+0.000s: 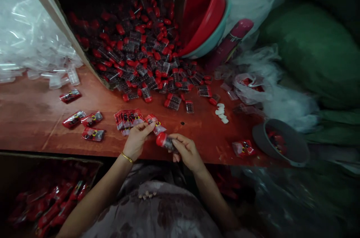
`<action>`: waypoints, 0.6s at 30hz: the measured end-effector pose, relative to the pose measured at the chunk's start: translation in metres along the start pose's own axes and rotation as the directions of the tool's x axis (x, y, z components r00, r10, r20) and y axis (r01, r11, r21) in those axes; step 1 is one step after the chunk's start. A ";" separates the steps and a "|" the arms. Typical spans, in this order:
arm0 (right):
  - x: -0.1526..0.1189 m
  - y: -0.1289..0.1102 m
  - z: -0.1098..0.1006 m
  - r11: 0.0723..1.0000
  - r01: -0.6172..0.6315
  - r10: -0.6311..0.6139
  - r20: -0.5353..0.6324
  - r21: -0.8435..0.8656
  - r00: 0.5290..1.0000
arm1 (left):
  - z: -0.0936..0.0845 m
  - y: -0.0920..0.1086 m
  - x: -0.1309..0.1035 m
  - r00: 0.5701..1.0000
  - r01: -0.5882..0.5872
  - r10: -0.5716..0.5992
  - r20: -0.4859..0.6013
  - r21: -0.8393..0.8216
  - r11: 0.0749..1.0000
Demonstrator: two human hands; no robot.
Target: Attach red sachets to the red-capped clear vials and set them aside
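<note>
My left hand (138,137), with a gold bracelet at the wrist, pinches a small clear plastic pouch with red print (158,125) between thumb and fingers. Closed around a small see-through container with a red cap and dark contents (168,143) is my right hand (186,151). The capped end points left, close to the pouch but apart from the left fingertips. Just beyond my left hand lies a fanned stack of the same printed pouches (128,118). Several filled pouches (92,134) rest on the table to the left.
A tipped cardboard box (80,56) spills red-capped containers (146,76) onto the red-brown table (202,133). Red (201,12) and teal basins, a purple bottle (227,44), white discs (221,113) and a grey bowl (302,151) stand right. A box of filled pouches (56,204) sits below left.
</note>
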State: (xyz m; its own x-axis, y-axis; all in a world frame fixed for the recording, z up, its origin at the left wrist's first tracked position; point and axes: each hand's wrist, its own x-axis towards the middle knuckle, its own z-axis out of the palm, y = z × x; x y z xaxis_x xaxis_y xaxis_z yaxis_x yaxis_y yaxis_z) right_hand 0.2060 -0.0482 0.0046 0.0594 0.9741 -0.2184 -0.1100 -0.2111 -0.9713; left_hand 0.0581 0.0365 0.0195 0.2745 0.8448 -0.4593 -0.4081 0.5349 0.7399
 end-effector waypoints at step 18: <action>0.020 0.011 0.022 0.956 0.160 -0.208 -0.186 -0.245 0.960 | 0.003 -0.029 -0.002 0.991 -0.132 0.133 0.010 -0.046 0.990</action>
State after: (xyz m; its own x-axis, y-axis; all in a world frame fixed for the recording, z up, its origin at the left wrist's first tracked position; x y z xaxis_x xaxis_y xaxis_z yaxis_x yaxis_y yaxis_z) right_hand 0.1837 -0.0289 -0.0081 0.2649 0.9640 -0.0249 0.1474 -0.0660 -0.9869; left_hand 0.0719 0.0197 0.0004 0.2262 0.9082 -0.3521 -0.4808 0.4185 0.7705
